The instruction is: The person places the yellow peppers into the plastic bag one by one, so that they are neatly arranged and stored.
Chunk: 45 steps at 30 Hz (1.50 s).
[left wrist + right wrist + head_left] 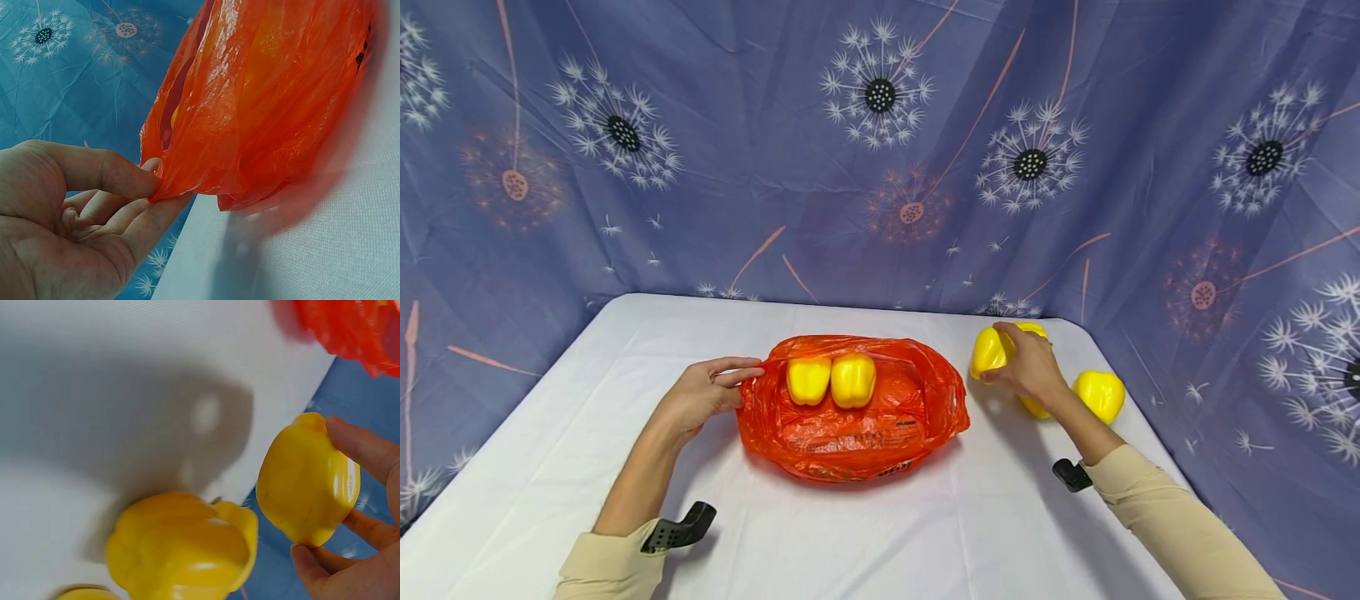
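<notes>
My left hand pinches the left rim of an open red plastic bag; in the left wrist view, thumb and fingertips close on a fold of the thin plastic. Two yellow bell peppers sit side by side inside the bag, toward its far side. To the right of the bag, my right hand grips another yellow bell pepper between thumb and fingers. The right wrist view shows this pepper held at its two ends, raised above the white cloth.
More yellow peppers lie near the right hand, partly hidden behind it: one pepper beyond it, another below. A further pepper rests by the right table edge. The table wears a white cloth; a patterned blue curtain hangs behind.
</notes>
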### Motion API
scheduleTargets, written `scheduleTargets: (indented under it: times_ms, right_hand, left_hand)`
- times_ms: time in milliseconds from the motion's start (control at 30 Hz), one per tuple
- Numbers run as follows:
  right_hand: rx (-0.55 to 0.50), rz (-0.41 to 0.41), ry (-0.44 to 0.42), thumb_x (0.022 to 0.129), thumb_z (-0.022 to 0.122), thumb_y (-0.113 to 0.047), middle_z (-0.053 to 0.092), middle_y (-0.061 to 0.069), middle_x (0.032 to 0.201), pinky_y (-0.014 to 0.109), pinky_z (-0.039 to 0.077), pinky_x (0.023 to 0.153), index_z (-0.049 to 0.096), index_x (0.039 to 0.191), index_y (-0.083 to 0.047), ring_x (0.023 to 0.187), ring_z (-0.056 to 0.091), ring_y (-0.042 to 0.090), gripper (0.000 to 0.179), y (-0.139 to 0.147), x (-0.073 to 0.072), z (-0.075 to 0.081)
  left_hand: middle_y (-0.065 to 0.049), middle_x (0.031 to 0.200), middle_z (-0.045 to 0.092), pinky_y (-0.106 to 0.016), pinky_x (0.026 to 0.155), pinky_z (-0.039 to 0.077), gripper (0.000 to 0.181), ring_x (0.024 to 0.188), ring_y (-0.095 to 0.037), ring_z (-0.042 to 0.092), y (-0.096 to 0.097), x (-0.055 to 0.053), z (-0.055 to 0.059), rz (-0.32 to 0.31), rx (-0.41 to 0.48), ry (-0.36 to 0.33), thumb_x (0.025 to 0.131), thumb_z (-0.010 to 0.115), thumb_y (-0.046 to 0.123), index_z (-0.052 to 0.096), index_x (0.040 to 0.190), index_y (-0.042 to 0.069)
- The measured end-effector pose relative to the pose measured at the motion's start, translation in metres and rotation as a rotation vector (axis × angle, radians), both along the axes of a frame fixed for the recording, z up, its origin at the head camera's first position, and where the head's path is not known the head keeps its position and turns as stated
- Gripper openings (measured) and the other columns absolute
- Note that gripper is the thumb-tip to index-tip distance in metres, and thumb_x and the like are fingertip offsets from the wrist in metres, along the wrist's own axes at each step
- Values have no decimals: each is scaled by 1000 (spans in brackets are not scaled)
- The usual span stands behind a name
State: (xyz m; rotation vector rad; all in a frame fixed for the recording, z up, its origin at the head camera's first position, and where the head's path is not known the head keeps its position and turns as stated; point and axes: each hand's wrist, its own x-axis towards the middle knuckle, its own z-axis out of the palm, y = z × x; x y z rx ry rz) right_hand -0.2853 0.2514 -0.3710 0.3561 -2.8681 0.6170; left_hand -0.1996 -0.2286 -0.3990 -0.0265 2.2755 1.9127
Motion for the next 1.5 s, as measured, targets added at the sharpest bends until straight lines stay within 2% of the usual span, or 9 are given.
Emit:
scheduleTargets:
  times_ms: [400,667,833,1067,1267,1500]
  right_hand:
    - [-16,66,66,70,91,-24,60,25,139,66,30,110,54,142,-8,127,50,50,83,-22,13,31]
    - [-5,64,76,70,91,-27,62,20,136,64,41,101,55,142,-13,123,52,47,82,-40,23,50]
    - [-8,83,70,70,91,-27,61,17,140,64,42,102,54,144,-14,127,51,46,84,-51,29,59]
    - [-18,117,35,69,92,-25,61,16,139,64,42,103,53,146,-17,130,48,44,87,-68,39,65]
    - [-17,155,15,69,92,-25,61,16,139,63,41,106,52,147,-17,134,46,44,88,-81,46,66]
    - [-6,203,13,67,94,-25,62,17,136,60,44,104,54,145,-17,129,50,43,89,-94,51,61]
  left_hand:
    - [-20,137,63,-28,69,54,67,81,-5,62,0,1,0,-9,8,8,79,54,-13,51,145,-5]
    - [-20,137,63,-25,66,51,68,70,-2,56,0,1,2,-5,23,-2,79,53,-14,49,146,-6]
    - [-20,139,62,-25,66,51,68,68,-2,54,1,1,2,-5,18,-5,78,53,-14,49,146,-5]
    - [-21,139,61,-27,69,54,68,72,-4,58,1,2,2,-4,13,-9,79,53,-14,49,146,-5]
    - [-20,139,62,-26,67,52,68,67,-3,54,1,2,3,-4,17,-10,79,53,-14,49,146,-5]
    - [-21,139,62,-26,66,51,68,66,-3,52,1,2,3,-6,14,-8,79,53,-14,48,146,-5]
